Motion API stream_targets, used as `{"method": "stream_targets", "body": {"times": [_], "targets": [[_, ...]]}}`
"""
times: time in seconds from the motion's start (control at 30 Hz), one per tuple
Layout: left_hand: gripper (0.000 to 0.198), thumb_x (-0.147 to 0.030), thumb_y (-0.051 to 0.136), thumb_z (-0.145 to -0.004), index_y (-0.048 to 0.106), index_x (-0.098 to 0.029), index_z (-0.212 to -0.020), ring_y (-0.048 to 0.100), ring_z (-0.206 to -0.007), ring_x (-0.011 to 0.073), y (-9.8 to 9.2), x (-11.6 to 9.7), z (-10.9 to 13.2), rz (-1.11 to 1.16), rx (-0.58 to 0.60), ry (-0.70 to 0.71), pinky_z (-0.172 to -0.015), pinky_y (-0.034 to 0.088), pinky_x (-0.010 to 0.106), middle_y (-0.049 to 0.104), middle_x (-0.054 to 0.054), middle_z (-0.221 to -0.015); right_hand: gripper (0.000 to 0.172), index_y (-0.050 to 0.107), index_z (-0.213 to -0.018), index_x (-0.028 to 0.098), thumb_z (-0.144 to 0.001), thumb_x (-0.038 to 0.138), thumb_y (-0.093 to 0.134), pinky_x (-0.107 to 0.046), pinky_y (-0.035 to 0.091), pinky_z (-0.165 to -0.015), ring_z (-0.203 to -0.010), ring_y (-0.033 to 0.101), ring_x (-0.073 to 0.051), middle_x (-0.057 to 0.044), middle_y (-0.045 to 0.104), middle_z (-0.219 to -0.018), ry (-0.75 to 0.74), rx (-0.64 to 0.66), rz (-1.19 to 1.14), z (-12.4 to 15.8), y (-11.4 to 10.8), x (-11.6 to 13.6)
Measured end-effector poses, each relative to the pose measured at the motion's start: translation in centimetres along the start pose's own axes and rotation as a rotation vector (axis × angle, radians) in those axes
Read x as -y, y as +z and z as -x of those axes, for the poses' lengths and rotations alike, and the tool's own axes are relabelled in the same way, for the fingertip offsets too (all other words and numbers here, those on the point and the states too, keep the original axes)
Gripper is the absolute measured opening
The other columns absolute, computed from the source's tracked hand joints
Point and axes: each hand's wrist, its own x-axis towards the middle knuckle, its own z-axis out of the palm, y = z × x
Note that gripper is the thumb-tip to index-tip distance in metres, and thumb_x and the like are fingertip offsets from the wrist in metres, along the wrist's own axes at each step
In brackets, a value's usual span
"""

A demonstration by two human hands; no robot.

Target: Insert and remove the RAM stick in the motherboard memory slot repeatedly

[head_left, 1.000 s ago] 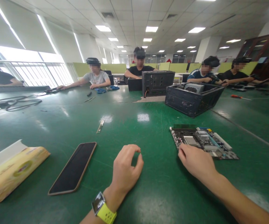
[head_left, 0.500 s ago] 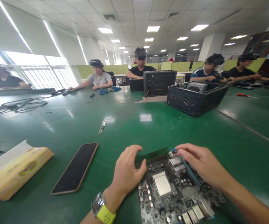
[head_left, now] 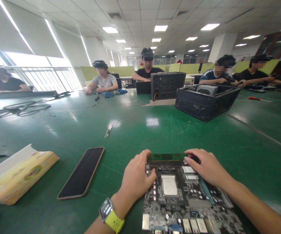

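A motherboard (head_left: 179, 201) lies in front of me, with a square metal processor (head_left: 169, 185) near its middle. Along its far edge a green memory stick (head_left: 167, 157) stands upright at the memory slots; whether it is fully seated I cannot tell. My left hand (head_left: 137, 177), a watch (head_left: 110, 214) on its wrist, is curled around the board's far left corner, fingers by the stick's left end and thumb over the board. At the stick's right end, my right hand (head_left: 206, 165) pinches with thumb and forefinger; its other fingers are partly hidden.
Left of the board lie a phone (head_left: 82, 174) and a yellow tissue pack (head_left: 21, 177). Farther off is another memory stick (head_left: 108, 131). An open computer case (head_left: 203, 102) and another case (head_left: 168, 86) stand across the table (head_left: 130, 120). Several people sit around it.
The motherboard has turned slightly, so its far edge now runs level. My left fingers have come to the memory stick's left end, and my right hand has closed at its right end.
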Motion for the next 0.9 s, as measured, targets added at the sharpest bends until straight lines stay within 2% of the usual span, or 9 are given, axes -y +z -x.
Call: {"method": "stream_targets", "body": {"times": [0.1,0.27,0.4,0.5,0.6,0.9], "targets": [[0.038,-0.017,0.058,-0.072,0.045,-0.023,-0.108,0.062,-0.091,0.0243,0.2,0.2,-0.1,0.019,-0.014,-0.002,-0.08,0.05,0.038,0.062,0.006,-0.096,0.036,0.062,-0.111,0.024,-0.087,0.045,0.045,-0.046,0.043,-0.085,-0.097,0.06,-0.026,-0.006,0.068,-0.103,-0.019,-0.039,0.025,0.1,0.2,-0.1],[0.039,-0.016,0.056,-0.074,0.044,-0.022,-0.11,0.062,-0.093,0.0245,0.3,0.2,-0.1,0.046,0.014,-0.017,-0.08,0.05,0.038,0.063,0.007,-0.1,0.039,0.054,-0.123,0.024,-0.089,0.04,0.044,-0.045,0.04,-0.096,-0.111,0.054,-0.024,-0.007,0.062,-0.121,-0.174,-0.063,-0.072,0.6,0.3,1.0],[0.028,-0.015,0.054,-0.074,0.049,-0.022,-0.1,0.061,-0.092,0.0235,0.0,0.1,-0.2,0.069,-0.019,-0.003,-0.081,0.05,0.038,0.063,0.006,-0.097,0.034,0.056,-0.119,0.024,-0.089,0.036,0.045,-0.042,0.038,-0.1,-0.116,0.051,-0.022,-0.006,0.06,-0.124,-0.223,-0.046,-0.143,0.9,0.2,1.9],[0.02,-0.013,0.054,-0.072,0.054,-0.021,-0.09,0.059,-0.094,0.0233,0.0,0.1,-0.2,0.088,-0.045,0.035,-0.083,0.049,0.038,0.064,0.005,-0.098,0.032,0.057,-0.115,0.022,-0.089,0.036,0.046,-0.042,0.038,-0.1,-0.116,0.051,-0.023,-0.007,0.06,-0.123,-0.171,-0.048,-0.169,1.0,0.1,2.1],[0.023,-0.012,0.055,-0.072,0.057,-0.021,-0.092,0.059,-0.093,0.0228,0.0,0.1,-0.2,0.102,-0.054,0.045,-0.083,0.049,0.038,0.064,0.005,-0.096,0.031,0.057,-0.114,0.023,-0.089,0.035,0.045,-0.041,0.041,-0.096,-0.11,0.055,-0.022,-0.006,0.062,-0.117,-0.142,-0.04,-0.197,1.0,0.0,2.0],[0.023,-0.012,0.055,-0.073,0.057,-0.02,-0.094,0.057,-0.094,0.0225,-0.1,0.0,-0.3,0.091,-0.12,0.069,-0.084,0.048,0.037,0.063,0.005,-0.097,0.022,0.064,-0.099,0.023,-0.088,0.032,0.047,-0.04,0.042,-0.093,-0.104,0.056,-0.022,-0.005,0.065,-0.108,-0.193,-0.009,-0.223,0.8,-0.1,2.0]]}}
